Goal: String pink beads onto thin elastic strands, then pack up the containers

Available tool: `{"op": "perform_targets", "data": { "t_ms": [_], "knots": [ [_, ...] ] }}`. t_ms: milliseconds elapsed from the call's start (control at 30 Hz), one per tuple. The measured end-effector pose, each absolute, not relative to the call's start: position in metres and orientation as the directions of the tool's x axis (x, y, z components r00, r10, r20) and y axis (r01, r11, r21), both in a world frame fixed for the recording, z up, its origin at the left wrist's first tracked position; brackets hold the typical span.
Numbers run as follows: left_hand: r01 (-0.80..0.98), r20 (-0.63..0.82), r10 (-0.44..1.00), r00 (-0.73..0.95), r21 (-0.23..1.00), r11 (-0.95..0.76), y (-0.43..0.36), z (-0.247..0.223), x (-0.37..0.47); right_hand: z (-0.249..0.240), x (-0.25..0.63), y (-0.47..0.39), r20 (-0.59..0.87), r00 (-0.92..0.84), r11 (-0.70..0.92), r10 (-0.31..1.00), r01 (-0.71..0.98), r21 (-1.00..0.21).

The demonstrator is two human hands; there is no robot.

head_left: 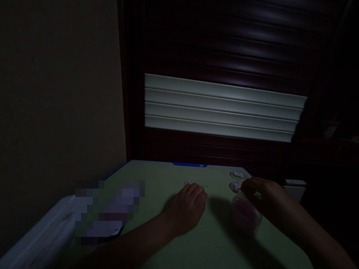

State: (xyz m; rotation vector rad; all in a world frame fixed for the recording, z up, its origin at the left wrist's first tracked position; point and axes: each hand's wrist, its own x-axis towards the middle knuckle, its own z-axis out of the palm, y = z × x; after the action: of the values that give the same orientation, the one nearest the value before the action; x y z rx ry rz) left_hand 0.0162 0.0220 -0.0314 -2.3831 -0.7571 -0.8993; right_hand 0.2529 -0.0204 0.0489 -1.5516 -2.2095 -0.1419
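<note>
- Right hand [265, 194] bunches its fingers at the round dish [233, 185], near the tabletop's [157, 172] far right corner; probably picking, hold unclear.
- Left hand [185, 211] curls beside a small pink piece [186, 182], grip hidden.
- Picking calls for a fine pinch.

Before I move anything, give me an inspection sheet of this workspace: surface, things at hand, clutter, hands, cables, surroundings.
Surface: green tabletop, blue-edged, dimly lit.
Things at hand: far clear disc, near clear disc, clear pinkish round object.
Clutter: pixelated item, pale item, both left.
Hands: left hand curled by small pink shape; right hand at near clear disc, grip unclear.
Cables: nothing seen.
Surroundings: wall, dark slatted panel, pale slats.
</note>
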Motion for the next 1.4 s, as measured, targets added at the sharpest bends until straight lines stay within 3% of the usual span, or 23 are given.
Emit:
{"op": "perform_targets", "data": {
  "t_ms": [300, 667, 967, 1200, 1400],
  "knots": [
    [0.650, 0.689, 0.354, 0.633, -0.225, -0.725, 0.022, -0.030, 0.017, 0.047, 0.262, -0.020, 0.249, -0.256, 0.297, 0.934, 0.943, -0.147],
    [0.647, 0.687, 0.359, 0.632, -0.212, -0.732, 0.022, -0.029, 0.017, 0.037, 0.275, -0.014, 0.262, -0.293, 0.326, 0.920, 0.941, -0.092],
    [0.677, 0.668, 0.408, 0.622, -0.196, -0.710, 0.024, -0.031, 0.016, 0.045, 0.258, -0.019, 0.337, -0.309, 0.384, 0.889, 0.905, -0.183],
    [0.695, 0.635, 0.468, 0.615, -0.156, -0.702, 0.022, -0.029, 0.016, 0.037, 0.224, -0.025, 0.377, -0.426, 0.480, 0.822, 0.876, -0.056],
    [0.734, 0.631, 0.533, 0.564, -0.087, -0.673, 0.022, -0.027, 0.016, 0.023, 0.204, -0.021, 0.344, -0.534, 0.509, 0.772, 0.844, 0.167]
  ]
}}
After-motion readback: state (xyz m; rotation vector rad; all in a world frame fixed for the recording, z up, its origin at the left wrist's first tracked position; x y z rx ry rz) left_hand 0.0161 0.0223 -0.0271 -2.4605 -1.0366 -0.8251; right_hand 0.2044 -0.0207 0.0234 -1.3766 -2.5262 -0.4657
